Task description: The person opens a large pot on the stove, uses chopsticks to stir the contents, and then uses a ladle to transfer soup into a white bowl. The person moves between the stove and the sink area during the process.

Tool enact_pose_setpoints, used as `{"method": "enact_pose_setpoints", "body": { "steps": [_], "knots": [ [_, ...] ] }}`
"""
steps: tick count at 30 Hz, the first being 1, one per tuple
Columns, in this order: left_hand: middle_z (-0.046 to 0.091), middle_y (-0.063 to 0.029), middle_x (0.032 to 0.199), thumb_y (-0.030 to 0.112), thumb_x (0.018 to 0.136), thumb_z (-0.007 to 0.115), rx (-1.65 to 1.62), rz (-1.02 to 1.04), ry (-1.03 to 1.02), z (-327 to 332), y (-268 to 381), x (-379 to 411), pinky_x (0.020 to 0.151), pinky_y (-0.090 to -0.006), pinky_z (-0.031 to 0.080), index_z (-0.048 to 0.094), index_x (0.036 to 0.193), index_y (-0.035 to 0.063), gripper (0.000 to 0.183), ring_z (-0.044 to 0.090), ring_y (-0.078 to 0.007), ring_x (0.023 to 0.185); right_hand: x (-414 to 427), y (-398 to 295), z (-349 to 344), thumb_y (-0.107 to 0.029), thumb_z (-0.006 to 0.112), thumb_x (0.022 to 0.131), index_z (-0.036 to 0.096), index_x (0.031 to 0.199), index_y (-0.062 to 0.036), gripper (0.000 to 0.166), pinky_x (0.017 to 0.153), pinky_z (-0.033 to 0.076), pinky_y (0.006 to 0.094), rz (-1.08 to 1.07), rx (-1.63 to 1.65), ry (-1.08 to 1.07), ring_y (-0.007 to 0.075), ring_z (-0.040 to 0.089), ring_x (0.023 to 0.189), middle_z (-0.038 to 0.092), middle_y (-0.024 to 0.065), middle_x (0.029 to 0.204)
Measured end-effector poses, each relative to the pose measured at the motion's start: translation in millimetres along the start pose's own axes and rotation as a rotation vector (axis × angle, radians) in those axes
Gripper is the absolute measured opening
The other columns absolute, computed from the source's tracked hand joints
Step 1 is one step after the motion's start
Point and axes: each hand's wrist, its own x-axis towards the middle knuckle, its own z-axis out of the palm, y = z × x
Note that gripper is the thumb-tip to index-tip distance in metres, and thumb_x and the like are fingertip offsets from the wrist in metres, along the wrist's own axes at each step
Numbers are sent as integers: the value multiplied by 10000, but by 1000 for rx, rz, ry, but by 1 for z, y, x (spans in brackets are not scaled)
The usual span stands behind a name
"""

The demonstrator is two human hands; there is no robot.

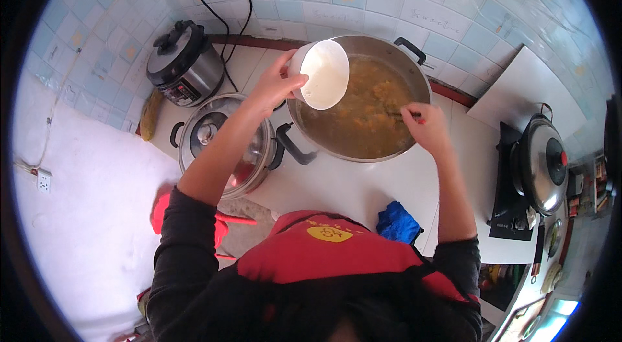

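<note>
My left hand grips a white bowl by its rim, thumb inside, tilted over the left side of a large metal pot. A little pale liquid shows inside the bowl. The pot holds brownish soup with orange-yellow bits. Over the pot's right side, my right hand is closed around the handle of a utensil, a bit of red showing at the fist; its far end is hidden in the soup.
A lidded steamer pot stands left of the large pot, an electric pressure cooker behind it. A blue cloth lies at the counter's front edge. On the right, a lidded wok sits on a black induction cooker. Black cables hang behind.
</note>
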Motion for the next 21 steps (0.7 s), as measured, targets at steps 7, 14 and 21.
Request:
{"method": "enact_pose_setpoints", "body": {
  "steps": [7,14,21],
  "knots": [
    [532,-105,1098,193,746,678,-70,24,-17,-4,3,5,767,-351,507,355,1367,101,705,554,-211,983,6,-35,47,-185,602,835,672,922,-61,167,662,486,324,-269,301,-196,269,622,738,661,116,856],
    [540,-100,1095,199,736,687,-41,48,19,-7,1,1,713,-306,490,371,1359,95,706,551,-179,946,53,1,39,-206,543,826,621,743,-55,189,649,482,439,-145,-207,172,359,595,724,624,145,736],
    [561,-97,1062,182,728,693,16,83,25,-15,-5,3,708,-293,481,365,1367,104,723,560,-165,931,-14,-50,-4,-177,575,818,667,824,-36,169,629,479,364,-98,142,-281,309,610,669,638,154,737]
  ]
}}
